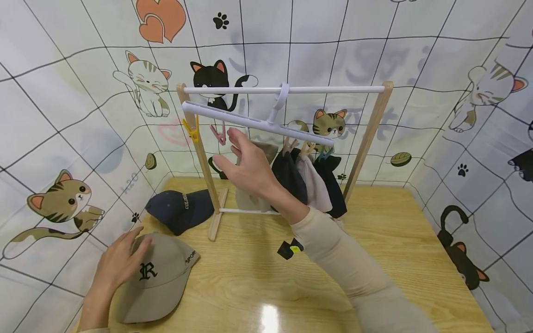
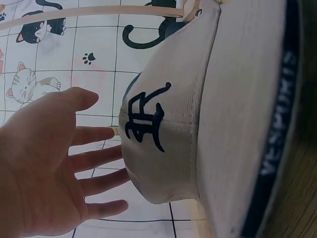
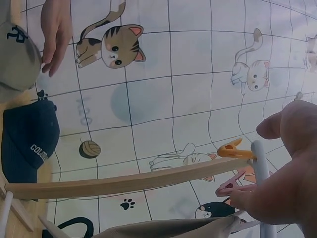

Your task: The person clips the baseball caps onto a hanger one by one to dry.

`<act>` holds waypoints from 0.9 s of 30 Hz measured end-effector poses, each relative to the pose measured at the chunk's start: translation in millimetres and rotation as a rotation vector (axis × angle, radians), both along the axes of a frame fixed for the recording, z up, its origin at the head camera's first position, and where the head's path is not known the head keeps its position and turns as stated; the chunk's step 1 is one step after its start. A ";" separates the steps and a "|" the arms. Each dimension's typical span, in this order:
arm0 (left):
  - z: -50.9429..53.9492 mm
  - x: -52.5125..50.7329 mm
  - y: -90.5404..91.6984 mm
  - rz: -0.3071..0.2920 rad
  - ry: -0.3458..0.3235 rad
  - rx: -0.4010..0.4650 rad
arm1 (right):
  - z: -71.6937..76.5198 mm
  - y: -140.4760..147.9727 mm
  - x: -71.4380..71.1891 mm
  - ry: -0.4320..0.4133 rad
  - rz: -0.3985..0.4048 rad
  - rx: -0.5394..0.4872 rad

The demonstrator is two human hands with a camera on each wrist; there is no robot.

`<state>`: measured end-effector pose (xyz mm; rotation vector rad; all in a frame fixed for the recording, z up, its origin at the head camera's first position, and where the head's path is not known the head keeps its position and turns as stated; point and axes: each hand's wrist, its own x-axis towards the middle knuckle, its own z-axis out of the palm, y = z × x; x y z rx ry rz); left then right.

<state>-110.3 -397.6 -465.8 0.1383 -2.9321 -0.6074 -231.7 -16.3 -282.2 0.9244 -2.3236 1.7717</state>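
Note:
Beside the crown of a beige baseball cap (image 1: 160,282) with a black letter R is my left hand (image 1: 118,263). Its fingers are extended, and their tips reach the crown's edge in the left wrist view; contact is unclear. My right hand (image 1: 251,169) is raised under the left half of a pale lavender clip hanger (image 1: 250,121), thumb and fingers apart. Just beyond the fingertips hangs a pink clip (image 1: 219,135); a yellow clip (image 1: 191,130) is at the hanger's left end. The hanger tilts, its right end lower, with several cloth pieces (image 1: 318,185) clipped there.
A wooden rack (image 1: 368,138) with a white top rail (image 1: 333,89) carries the hanger. A navy cap (image 1: 179,210) lies by its left foot. Small black pieces with a yellow-green patch (image 1: 287,249) lie on the wooden table (image 1: 233,286). Cat-patterned cloth walls (image 1: 458,115) surround it.

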 end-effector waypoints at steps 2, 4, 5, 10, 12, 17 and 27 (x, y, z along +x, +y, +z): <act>-0.2 0.0 -2.4 -0.005 -0.022 0.006 | 1.4 -4.3 -1.1 -0.021 -0.010 -0.013; -0.7 -0.1 -4.7 -0.010 -0.037 0.012 | 3.0 -9.0 -2.4 -0.040 -0.018 -0.025; -1.1 -0.1 -5.8 -0.012 -0.046 0.014 | 3.7 -11.4 -3.3 -0.052 -0.024 -0.027; -3.3 -2.0 -10.7 -0.025 -0.078 0.032 | 6.1 -23.2 -8.8 -0.096 -0.056 -0.032; -3.8 -3.7 -12.6 -0.030 -0.084 0.037 | 6.7 -26.5 -10.7 -0.106 -0.072 -0.031; -4.7 -8.1 -18.9 -0.038 -0.073 0.048 | 6.6 -31.2 -14.0 -0.115 -0.090 -0.054; -0.9 -14.1 -25.2 -0.062 -0.027 0.034 | 6.7 -35.2 -16.6 -0.075 -0.137 -0.109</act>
